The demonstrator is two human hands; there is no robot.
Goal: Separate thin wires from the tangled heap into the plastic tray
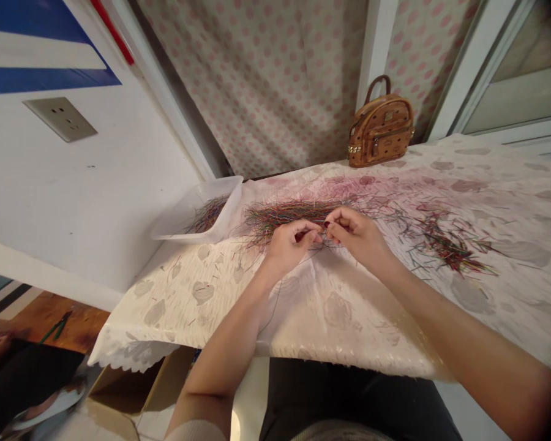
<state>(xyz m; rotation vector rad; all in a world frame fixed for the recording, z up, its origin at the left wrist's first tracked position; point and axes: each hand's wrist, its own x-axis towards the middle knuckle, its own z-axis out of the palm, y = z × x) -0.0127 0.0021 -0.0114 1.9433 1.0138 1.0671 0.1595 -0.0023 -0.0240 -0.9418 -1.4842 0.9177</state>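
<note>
Green-handled pliers (55, 326): lying on a wooden surface (85, 324) below the left corner of the bench, their handles slanting up to the right.

Plastic tub (220, 188): clear and shallow, at the bench's far left beside the white wall (105, 184), with a loose tuft of fine multicoloured wire (206, 215) inside it.

Wire bundle (275, 217): thin red, green and yellow strands on the cream patterned cloth (335, 312), the long axis running left to right across the bench. It sits just right of the tub, and its right end reaches both hands.

Left hand (290, 246): grip closed, thumb and fingers pinching strands at the bundle's right end.

Dark strand (272, 309): a single thin wire running from beneath the left hand, pointing down across the cloth towards the person.

Right hand (354, 236): grip closed as well, its fingertips (330, 219) touching those of the left hand, with the strands pinched between the two.

Leather backpack (381, 122): small, tan and patterned, standing upright at the bench's far edge with its top handle raised.

Short wire pieces (450, 248): a scattered red and green heap on the cloth, right of the right hand, the pieces pointing every way.
</note>
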